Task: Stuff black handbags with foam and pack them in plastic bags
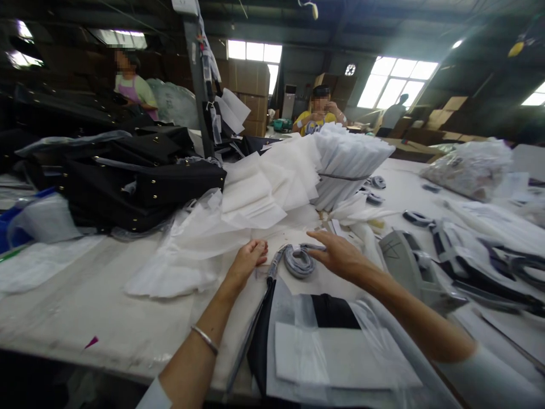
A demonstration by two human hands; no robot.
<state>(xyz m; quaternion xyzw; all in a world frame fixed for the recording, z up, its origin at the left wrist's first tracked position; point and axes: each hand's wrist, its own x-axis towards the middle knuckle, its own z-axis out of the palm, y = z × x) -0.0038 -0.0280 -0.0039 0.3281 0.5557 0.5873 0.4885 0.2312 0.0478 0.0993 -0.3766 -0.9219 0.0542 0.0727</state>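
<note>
A black bag (261, 335) lies in front of me, partly wrapped in clear plastic, with a white sheet (340, 355) on its front. Beyond its top edge rests a coiled strap (299, 262) in greyish wrapping, its wrapped ends reaching toward the bag's sides. My left hand (249, 258) is just left of the coil, fingers curled together; whatever may be in them is hidden. On the coil's other side, my right hand (340, 254) has its fingers stretched out, the tips close to a wrapped strap end. Whether they touch it I cannot tell.
Black bags with gold studs (140, 176) are heaped at left. White tissue sheets (272, 182) and a tied white stack (349, 156) stand ahead. At right are a grey tape dispenser (411, 264) and more wrapped straps (460, 255). A person in yellow (317, 116) sits across the table.
</note>
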